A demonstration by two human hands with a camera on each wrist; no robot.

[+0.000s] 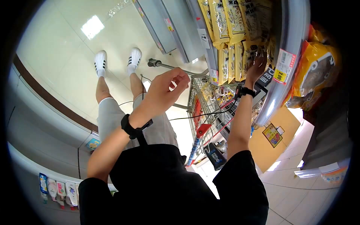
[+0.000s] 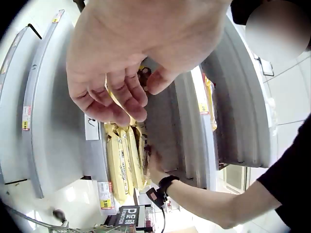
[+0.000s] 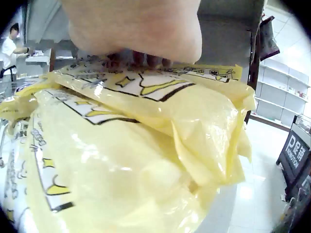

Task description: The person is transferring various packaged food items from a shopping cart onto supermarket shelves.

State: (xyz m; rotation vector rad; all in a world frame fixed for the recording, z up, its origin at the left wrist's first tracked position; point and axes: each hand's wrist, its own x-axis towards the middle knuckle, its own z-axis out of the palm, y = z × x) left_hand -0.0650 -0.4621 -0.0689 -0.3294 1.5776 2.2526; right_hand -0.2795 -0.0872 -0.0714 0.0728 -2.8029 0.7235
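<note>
Yellow printed packets [image 1: 230,22] stand in rows on a grey shelf, also visible in the left wrist view as yellow packets [image 2: 121,160]. My right hand [image 1: 257,68] reaches into the shelf at the row's end. In the right wrist view, the right hand [image 3: 136,29] lies over the top of a glossy yellow packet [image 3: 160,107], its fingers partly hidden behind the palm. My left hand [image 1: 165,90] hangs in the air before the shelf, holding nothing. Its fingers are loosely bent in the left wrist view, where the left hand [image 2: 141,43] covers part of the packets.
A wire shopping cart [image 1: 198,97] stands beside the shelf. Orange-yellow bags [image 1: 315,67] sit beyond a price-tagged shelf edge [image 1: 287,63]. Bottles [image 1: 62,191] line another shelf at lower left. A cardboard box [image 1: 288,123] and a dark sign [image 3: 294,153] are nearby. A person [image 3: 9,53] stands far left.
</note>
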